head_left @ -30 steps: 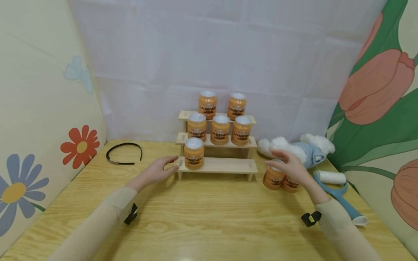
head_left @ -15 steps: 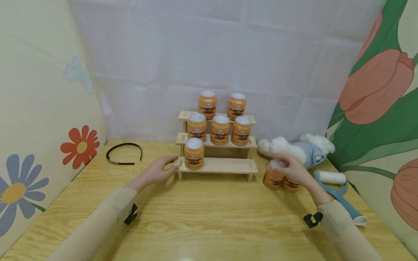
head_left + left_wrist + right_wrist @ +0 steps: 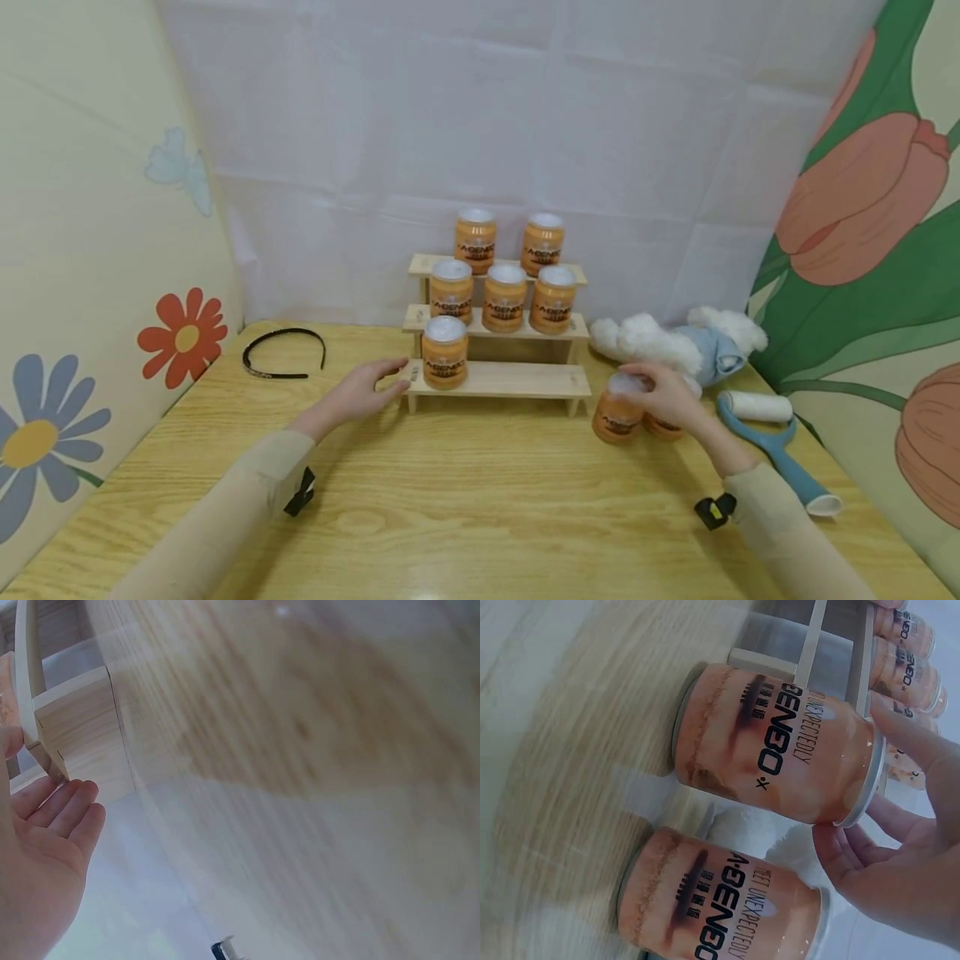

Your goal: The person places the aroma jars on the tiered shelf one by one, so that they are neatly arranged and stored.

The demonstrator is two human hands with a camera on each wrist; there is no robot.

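My right hand [image 3: 667, 398] grips the top of an orange can [image 3: 617, 419], thumb and fingers around its rim. The can's dark lettering shows in the right wrist view; I cannot tell whether its base touches the table. Beside it stands a second orange can [image 3: 720, 900], partly behind the hand in the head view. My left hand [image 3: 363, 390] holds the left end of the lowest step of a three-step wooden rack [image 3: 517, 380], thumb and fingers on either side of the board. On that step, at the left, sits one can [image 3: 445, 354].
Several cans [image 3: 504, 300] stand on the rack's upper two steps. Left on the wooden table [image 3: 450, 517] lies a black headband [image 3: 281, 333]. At right are a white plush toy [image 3: 652, 342] in blue clothing and a blue-handled lint roller [image 3: 780, 450].
My right hand has closed on the nearer can, which has shifted a little left and toward me, apart from the second can. The left hand stays at the rack.
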